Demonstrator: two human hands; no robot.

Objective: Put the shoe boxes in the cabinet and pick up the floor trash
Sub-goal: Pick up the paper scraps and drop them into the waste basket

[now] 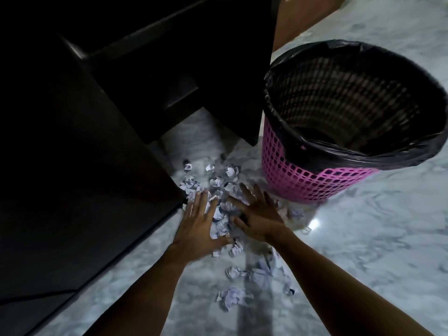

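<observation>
Several crumpled white paper scraps (224,184) lie scattered on the marble floor (363,238) beside the dark cabinet (84,166). My left hand (200,225) reaches over the pile with fingers spread and straight. My right hand (258,212) is beside it, also spread flat over the scraps. Neither hand holds anything. More crumpled paper (230,297) lies nearer to me, between my forearms. No shoe boxes are in view.
A pink mesh waste basket (303,175) lined with a black bag stands on the floor just right of the paper pile. The cabinet's dark open door (218,69) hangs above the scraps. A brown surface (303,18) shows at the top behind the basket.
</observation>
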